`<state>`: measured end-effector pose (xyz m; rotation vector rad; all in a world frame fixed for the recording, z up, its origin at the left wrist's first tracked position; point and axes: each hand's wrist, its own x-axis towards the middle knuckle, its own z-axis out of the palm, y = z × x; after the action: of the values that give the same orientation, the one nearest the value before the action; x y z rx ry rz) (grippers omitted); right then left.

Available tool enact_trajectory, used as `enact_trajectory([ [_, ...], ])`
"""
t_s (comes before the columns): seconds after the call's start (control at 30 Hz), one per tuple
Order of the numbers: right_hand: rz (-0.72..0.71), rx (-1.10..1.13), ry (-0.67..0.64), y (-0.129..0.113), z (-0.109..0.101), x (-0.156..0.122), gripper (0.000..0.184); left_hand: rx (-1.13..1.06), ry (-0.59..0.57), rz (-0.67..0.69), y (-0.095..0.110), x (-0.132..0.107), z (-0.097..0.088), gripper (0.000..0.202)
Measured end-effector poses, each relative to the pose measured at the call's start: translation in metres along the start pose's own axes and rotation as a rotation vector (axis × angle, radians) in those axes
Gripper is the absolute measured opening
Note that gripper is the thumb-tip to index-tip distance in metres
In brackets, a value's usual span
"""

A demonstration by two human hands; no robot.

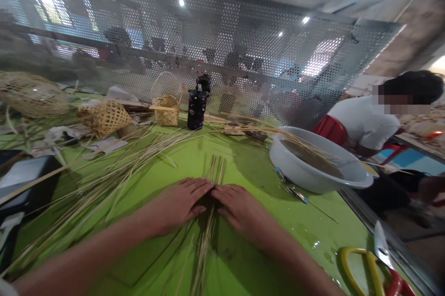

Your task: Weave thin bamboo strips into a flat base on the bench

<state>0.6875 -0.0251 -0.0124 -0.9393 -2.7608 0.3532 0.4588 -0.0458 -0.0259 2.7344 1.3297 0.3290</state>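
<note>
A bundle of thin strips (204,249) is running from mid-frame to the bottom edge, probably light, springy and prone to splitting; its middle is likely offering the surest hold. The left hand (182,201) and right hand (240,204) are meeting over it, palms down; shadow is leaving any grip impossible to tell. The frame is cutting off its lower ends.

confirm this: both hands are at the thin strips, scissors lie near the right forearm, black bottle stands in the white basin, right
Not quite: the black bottle stands on the green table beside the small woven basket, not in the white basin, as the head view shows. The rest holds.
</note>
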Motion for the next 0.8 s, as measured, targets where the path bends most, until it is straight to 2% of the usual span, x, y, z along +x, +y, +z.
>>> enact_trajectory([
  [0.17,-0.032,0.027,0.049,0.005,-0.013,-0.008,0.037,0.026,-0.018,-0.009,0.001,0.001,-0.001,0.055],
  [0.33,0.016,0.051,0.059,0.01,-0.026,-0.014,0.038,0.049,-0.046,0.027,0.0,0.001,0.0,0.049],
  [0.5,-0.006,0.02,0.012,0.012,-0.023,-0.014,0.046,0.059,-0.049,0.062,-0.002,0.0,-0.001,0.047],
  [0.8,-0.013,-0.023,-0.029,0.013,-0.018,-0.012,0.048,0.044,-0.04,0.082,-0.006,0.001,0.005,0.053],
])
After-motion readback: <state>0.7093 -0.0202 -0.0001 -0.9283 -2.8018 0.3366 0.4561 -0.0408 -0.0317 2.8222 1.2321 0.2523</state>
